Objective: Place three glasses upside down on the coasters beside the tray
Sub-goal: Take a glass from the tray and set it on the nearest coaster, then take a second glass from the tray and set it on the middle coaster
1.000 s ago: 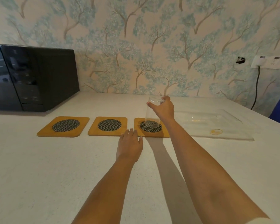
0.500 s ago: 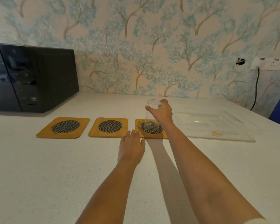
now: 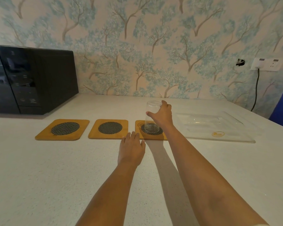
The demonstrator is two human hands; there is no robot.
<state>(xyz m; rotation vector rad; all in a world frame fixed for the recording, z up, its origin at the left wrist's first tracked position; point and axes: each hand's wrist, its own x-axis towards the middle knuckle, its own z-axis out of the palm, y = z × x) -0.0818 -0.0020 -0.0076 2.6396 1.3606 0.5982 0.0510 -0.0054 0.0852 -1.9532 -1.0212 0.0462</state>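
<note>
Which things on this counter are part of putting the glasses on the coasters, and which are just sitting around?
Part of the job:
- clear drinking glass, upside down in the right hand, on the wooden coaster nearest the tray
- middle wooden coaster
- far-left wooden coaster
- clear plastic tray

Just sitting around:
- black microwave oven
- white wall socket with black cable

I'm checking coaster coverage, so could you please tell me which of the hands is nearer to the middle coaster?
Left. The left hand lies flat on the counter just in front of the middle coaster, by its right corner. The right hand is farther right, holding the glass on the next coaster.
</note>
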